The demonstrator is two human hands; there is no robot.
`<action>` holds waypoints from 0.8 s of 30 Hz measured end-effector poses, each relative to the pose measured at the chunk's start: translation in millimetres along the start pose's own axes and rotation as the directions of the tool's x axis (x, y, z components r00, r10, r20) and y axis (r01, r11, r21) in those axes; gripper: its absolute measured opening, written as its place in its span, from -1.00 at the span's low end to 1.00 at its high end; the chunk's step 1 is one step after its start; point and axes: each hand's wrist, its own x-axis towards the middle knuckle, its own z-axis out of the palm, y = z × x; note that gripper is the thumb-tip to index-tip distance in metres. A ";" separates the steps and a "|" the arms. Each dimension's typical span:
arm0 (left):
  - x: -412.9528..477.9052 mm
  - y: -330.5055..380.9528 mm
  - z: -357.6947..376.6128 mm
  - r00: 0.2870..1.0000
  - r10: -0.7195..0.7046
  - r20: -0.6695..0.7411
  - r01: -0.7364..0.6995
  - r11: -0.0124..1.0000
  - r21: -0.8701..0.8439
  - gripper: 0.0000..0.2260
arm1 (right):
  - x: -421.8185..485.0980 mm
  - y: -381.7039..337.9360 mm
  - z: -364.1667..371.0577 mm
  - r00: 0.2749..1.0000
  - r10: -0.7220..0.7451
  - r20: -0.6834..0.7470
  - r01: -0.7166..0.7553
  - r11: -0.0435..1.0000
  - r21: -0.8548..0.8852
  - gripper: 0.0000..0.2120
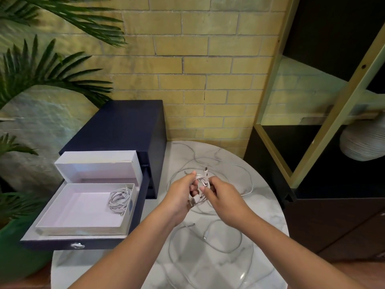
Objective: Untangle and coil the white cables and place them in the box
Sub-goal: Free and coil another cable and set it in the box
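A small coil of thin white cable (pixel 199 184) is being held above the round marble table (pixel 268 205), gripped by the curled fingers of the left hand (pixel 181 195) and pinched by the right hand (pixel 223 193). One coiled white bundle (pixel 120 200) is lying in the white cardboard box (pixel 83 225); loose white cables (pixel 220 245) are lying on the table. Being light, limp and springy, the coil is probably best pinched across its loops.
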 end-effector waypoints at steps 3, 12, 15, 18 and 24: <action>0.0 -2.3 3.8 1.000 0.019 -0.012 -0.019 1.000 -0.023 -0.72 | -0.2 -2.3 -0.7 1.000 0.008 0.004 -0.009 0.999 0.054 -0.79; 1.9 -5.3 -9.5 0.974 0.221 0.057 -0.228 0.916 0.330 -0.73 | 3.7 1.3 -10.1 0.994 0.023 -0.108 -0.003 0.985 0.175 -0.84; 3.2 -10.1 -20.6 0.969 0.245 0.034 -0.236 0.873 0.427 -0.69 | 7.1 4.6 -16.7 0.983 0.031 -0.179 0.003 0.982 0.188 -0.87; 3.1 -8.5 -21.7 0.953 0.302 0.016 -0.277 0.850 0.448 -0.69 | 7.1 6.7 -17.1 0.984 0.027 -0.174 -0.002 0.990 0.144 -0.88; 7.3 -6.6 -21.7 0.930 0.368 0.000 -0.304 0.769 0.562 -0.79 | 5.0 5.9 -11.1 0.989 0.001 -0.151 0.006 0.999 0.050 -0.88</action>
